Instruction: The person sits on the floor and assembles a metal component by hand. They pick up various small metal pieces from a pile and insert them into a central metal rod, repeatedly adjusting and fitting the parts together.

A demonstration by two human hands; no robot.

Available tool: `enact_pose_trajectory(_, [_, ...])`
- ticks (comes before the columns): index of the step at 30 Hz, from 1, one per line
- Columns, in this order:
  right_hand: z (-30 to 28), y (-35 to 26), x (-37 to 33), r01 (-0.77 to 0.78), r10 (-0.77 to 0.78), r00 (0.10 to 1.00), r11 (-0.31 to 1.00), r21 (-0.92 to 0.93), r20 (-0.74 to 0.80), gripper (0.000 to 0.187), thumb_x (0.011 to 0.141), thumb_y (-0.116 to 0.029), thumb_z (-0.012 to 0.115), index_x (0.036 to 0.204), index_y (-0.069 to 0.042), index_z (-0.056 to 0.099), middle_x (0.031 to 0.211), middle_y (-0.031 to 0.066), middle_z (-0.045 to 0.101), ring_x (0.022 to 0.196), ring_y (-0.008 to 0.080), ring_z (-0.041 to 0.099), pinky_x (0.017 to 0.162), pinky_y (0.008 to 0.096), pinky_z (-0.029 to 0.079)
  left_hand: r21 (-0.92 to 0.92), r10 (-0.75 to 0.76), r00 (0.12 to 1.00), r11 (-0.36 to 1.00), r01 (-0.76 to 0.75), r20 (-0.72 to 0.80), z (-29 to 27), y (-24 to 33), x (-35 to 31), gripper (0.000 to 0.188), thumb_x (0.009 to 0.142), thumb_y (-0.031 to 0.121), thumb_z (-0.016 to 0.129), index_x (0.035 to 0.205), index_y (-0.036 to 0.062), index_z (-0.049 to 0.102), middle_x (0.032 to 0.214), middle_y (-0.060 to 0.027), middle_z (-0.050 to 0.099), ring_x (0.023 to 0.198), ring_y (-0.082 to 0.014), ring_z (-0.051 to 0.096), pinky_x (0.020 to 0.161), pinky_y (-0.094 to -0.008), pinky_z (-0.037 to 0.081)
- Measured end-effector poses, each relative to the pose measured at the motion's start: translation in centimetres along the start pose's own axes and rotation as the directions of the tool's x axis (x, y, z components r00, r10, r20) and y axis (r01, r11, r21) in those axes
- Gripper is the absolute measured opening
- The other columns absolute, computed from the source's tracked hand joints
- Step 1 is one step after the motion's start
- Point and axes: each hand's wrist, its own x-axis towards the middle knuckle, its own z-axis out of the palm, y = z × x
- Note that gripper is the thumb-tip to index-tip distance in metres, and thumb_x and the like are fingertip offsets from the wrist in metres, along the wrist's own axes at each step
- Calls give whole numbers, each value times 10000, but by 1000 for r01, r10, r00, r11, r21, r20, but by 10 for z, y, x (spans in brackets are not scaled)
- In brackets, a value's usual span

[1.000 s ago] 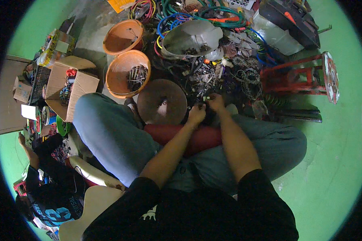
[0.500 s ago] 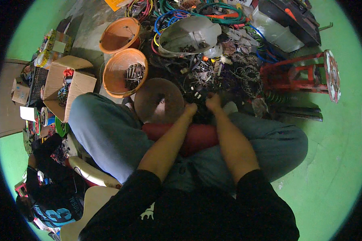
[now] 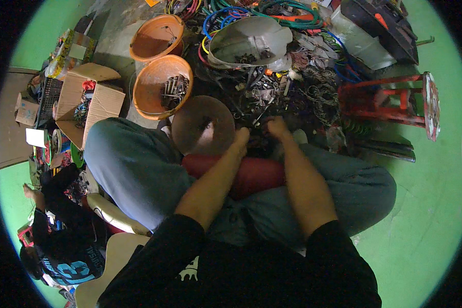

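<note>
My left hand point(image 3: 242, 136) is closed beside the right edge of a brown round metal disc point(image 3: 195, 138); its fingertips are hidden. A short way to its right, my right hand point(image 3: 277, 127) is closed low over dark clutter. Whatever either hand holds is too small and dim to make out. Just ahead of the hands lies a heap of small metal parts point(image 3: 266, 91), with a thin shiny piece point(image 3: 262, 116) near my right fingers. An orange bucket point(image 3: 150, 84) with bolt-like metal pieces stands beyond the disc.
Another orange bucket point(image 3: 148, 42) and a grey basin point(image 3: 231, 43) stand farther off, with coiled green hose point(image 3: 303, 23) behind. A red stool point(image 3: 385, 92) lies sideways at right. At left are an open cardboard box point(image 3: 105, 105) and a seated co-worker point(image 3: 69, 241).
My right hand has moved slightly right and away from my left hand. A thin shiny piece now shows by its fingers. The co-worker's hand has come into view. The view has shifted slightly.
</note>
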Motion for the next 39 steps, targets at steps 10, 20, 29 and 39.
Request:
enact_pose_trajectory(10, [14,-51,-14,-46,41,906,999,0,-420,325,836,-191,609,1068,10,716,1038,221,712,982,357,676,890,421,511,249,-15,994,967,43,-112,4,0,-6,478,891,207,459,1279,-61,538,1129,-188,636,956,-321,647,791,-434,533])
enact_pose_trajectory(20, [-21,-105,-27,-91,104,995,779,620,15,294,930,-252,591,1149,-111,727,1047,37,708,958,227,647,921,381,470,14,8,992,1000,-6,-128,-1,-5,6,442,884,182,429,1230,-46,580,1068,-174,650,928,-320,651,781,-420,545])
enact_pose_trajectory(29, [10,-66,-48,152,-280,887,928,-341,-367,376,790,-195,607,1078,27,699,1063,267,695,983,440,665,908,493,512,269,248,951,943,-193,-186,6,-9,21,529,890,150,511,1405,43,461,1254,-171,571,1160,-332,556,983,-454,449])
enact_pose_trajectory(39, [-2,-53,-22,-39,24,986,995,-88,-165,342,765,-177,596,1029,4,719,1021,249,704,937,437,667,866,477,523,307,352,911,910,-280,-214,-6,-21,46,677,825,80,556,1481,76,392,1378,-211,519,1228,-361,527,1073,-387,388])
